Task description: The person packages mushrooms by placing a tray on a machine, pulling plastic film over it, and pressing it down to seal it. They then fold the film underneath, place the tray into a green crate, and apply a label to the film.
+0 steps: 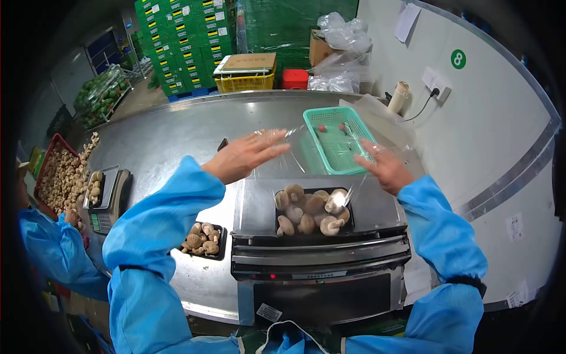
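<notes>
Clear plastic film [300, 147] stretches between my two hands, above and over a black tray of mushrooms [311, 211] on the metal wrapping machine [253, 203]. My left hand [250, 154] is at the film's left side, its fingers pressed together on the film. On the right, my right hand [386, 167] grips the film's other side, close to the green basket [331, 162]. The mushrooms show through the film. A second black tray of mushrooms [203, 240] sits left of the machine, below my left forearm.
The green basket holds small red items. At the left, a co-worker in a blue sleeve [71, 251] is beside a scale [115, 194] and a red crate of mushrooms [58, 177]. A white wall [489, 118] borders the right; a bottle [399, 97] stands near it.
</notes>
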`<state>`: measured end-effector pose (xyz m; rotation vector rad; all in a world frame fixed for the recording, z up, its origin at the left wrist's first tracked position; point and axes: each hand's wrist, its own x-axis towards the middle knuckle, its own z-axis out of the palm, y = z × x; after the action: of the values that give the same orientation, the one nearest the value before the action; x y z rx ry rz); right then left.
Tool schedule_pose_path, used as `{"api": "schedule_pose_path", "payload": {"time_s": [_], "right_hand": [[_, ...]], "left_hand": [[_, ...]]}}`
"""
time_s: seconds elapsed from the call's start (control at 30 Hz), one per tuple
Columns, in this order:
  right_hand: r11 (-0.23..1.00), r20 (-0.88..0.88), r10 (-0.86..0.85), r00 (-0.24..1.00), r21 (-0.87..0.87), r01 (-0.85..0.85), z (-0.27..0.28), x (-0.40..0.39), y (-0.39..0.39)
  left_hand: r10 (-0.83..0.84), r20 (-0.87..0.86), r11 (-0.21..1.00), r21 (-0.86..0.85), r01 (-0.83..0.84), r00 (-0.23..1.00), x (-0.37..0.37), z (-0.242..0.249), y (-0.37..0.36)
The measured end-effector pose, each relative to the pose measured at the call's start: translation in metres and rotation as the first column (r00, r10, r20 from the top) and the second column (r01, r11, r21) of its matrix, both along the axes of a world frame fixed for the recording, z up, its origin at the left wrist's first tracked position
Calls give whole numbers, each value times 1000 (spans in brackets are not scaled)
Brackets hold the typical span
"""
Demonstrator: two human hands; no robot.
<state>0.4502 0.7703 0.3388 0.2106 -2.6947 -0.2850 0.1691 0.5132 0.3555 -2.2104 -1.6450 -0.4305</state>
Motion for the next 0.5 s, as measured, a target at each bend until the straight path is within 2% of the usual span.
{"api": "schedule_pose_path", "payload": {"time_s": [0.03, 0.07, 0.1, 0.13, 0.2, 0.23, 0.3, 0.33, 0.4, 0.43, 0.5], "right_hand": [[1000, -5, 6, 1000, 0, -6, -18, -9, 11], [997, 74, -31, 997, 68, 26, -38, -15, 20], [989, 152, -74, 986, 137, 53, -56, -20, 26], [990, 155, -70, 985, 133, 50, -71, -24, 29], [993, 249, -118, 961, 7, 120, -95, -29, 27], [993, 254, -112, 961, 5, 115, -101, -31, 24], [949, 283, -159, 946, -221, 225, -115, -28, 15], [947, 292, -156, 944, -227, 227, -124, -25, 12], [917, 223, -164, 961, -324, 231, -135, -21, 8], [919, 222, -162, 961, -321, 229, -134, -16, 3], [849, 196, -101, 975, -495, 187, -133, -4, -10]], "left_hand": [[20, -89, 994, -109, -30, 996, -16, -24, 8], [27, -177, 974, -218, -66, 984, -27, -45, 17], [28, -179, 972, -223, -68, 983, -33, -65, 22], [82, -129, 949, -293, -117, 988, -34, -88, 25], [188, -50, 892, -408, -192, 981, -26, -113, 25], [193, -45, 890, -412, -194, 980, -22, -122, 26], [236, 150, 907, -387, -163, 960, -13, -143, 23], [285, 178, 894, -404, -194, 942, -5, -140, 22], [275, 201, 903, -389, -181, 940, -1, -147, 18], [264, 217, 913, -371, -171, 940, 1, -151, 15], [163, 395, 938, -346, -18, 904, 9, -153, 1]]}}
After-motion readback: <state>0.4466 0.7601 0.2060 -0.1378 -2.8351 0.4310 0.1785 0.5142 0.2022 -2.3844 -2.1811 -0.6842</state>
